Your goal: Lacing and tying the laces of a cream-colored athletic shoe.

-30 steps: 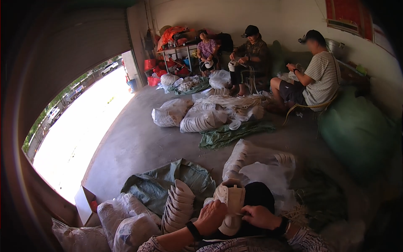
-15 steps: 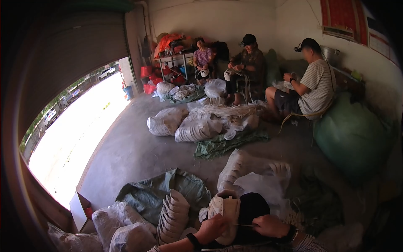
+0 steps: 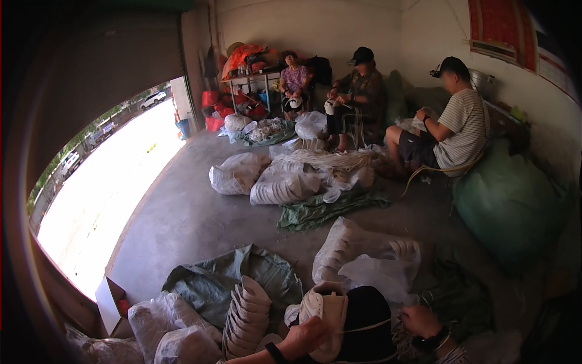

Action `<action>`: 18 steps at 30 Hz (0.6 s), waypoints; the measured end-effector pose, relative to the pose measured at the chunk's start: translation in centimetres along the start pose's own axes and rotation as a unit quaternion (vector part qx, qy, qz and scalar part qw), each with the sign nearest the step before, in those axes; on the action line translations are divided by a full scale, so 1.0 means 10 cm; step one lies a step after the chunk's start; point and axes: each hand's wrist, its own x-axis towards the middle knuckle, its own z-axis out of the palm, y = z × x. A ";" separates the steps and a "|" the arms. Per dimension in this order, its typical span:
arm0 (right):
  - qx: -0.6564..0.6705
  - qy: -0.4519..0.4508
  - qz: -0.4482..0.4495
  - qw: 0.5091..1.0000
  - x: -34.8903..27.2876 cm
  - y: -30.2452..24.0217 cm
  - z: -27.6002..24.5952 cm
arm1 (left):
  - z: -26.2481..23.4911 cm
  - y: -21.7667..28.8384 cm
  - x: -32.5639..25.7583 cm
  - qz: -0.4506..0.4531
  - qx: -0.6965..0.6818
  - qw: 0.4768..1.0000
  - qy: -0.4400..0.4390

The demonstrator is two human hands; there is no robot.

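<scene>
A cream shoe upper point(image 3: 330, 306) stands in front of me, against the dark cloth over my leg. My left hand point(image 3: 307, 335) is closed on its near side, with the fingertips hidden against the shoe. From beside those fingertips a thin pale shoelace point(image 3: 367, 327) stretches rightward across the dark cloth. My right hand point(image 3: 421, 320) is closed round the lace farther right, and a loose loop of it sticks up above the fingers. To the left of the shoe stands a nested stack of pale shoe uppers point(image 3: 247, 315).
Plastic bags of uppers point(image 3: 182, 324) lie at the lower left, beside a green woven sheet point(image 3: 236, 279). Another clear bag point(image 3: 382, 264) sits just beyond my hands. More bags point(image 3: 285, 185) cover the mid-floor. Three seated people work farther back; a big green sack point(image 3: 509, 194) stands right.
My right hand has moved to the right, away from the shoe, and the stretch of lace between my hands is longer. My left hand stays at the shoe.
</scene>
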 end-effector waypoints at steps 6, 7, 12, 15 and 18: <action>0.396 -0.086 0.163 0.900 0.03 -0.34 -0.12 | 0.00 -0.01 -0.04 -0.019 -0.045 0.998 0.027; 0.396 -0.085 0.163 0.900 0.04 -0.36 -0.10 | 0.00 -0.01 -0.05 -0.043 -0.052 0.997 0.034; 0.574 -0.104 0.172 0.794 0.10 -0.50 -0.04 | -0.02 0.06 0.02 -0.013 0.038 0.999 0.018; 0.548 -0.086 0.134 0.821 0.11 -0.49 0.04 | -0.10 0.22 0.08 -0.066 0.037 0.997 0.023; 0.544 -0.071 0.083 0.832 0.11 -0.51 0.05 | -0.20 0.31 0.10 -0.078 0.051 0.995 0.016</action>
